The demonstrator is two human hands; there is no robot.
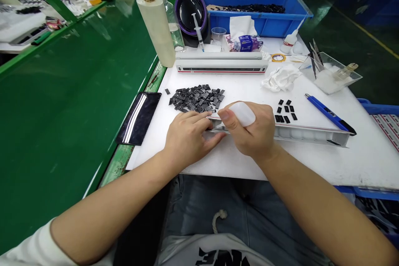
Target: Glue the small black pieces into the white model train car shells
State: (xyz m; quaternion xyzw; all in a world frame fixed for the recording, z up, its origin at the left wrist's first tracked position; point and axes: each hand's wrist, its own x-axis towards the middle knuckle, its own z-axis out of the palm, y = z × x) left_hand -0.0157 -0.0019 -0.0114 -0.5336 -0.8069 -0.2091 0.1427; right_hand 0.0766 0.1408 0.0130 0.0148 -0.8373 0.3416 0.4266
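My right hand is wrapped round a small white squeeze bottle, tilted with its nozzle pointing down and left. The tip is by the front edge of a long white plastic housing that lies along the table. Over the left part of this housing, my left hand grips it, fingers on top and thumb along the front side. Part of the housing is hidden under both hands. A heap of small black rectangular pieces lies just beyond my left hand. Several more black pieces sit spaced out right of my right hand.
A blue utility knife lies at the right. Crumpled tissue, a second white housing and a clear tray stand farther back. A dark glossy panel lies left, beside the green belt. A blue bin is behind.
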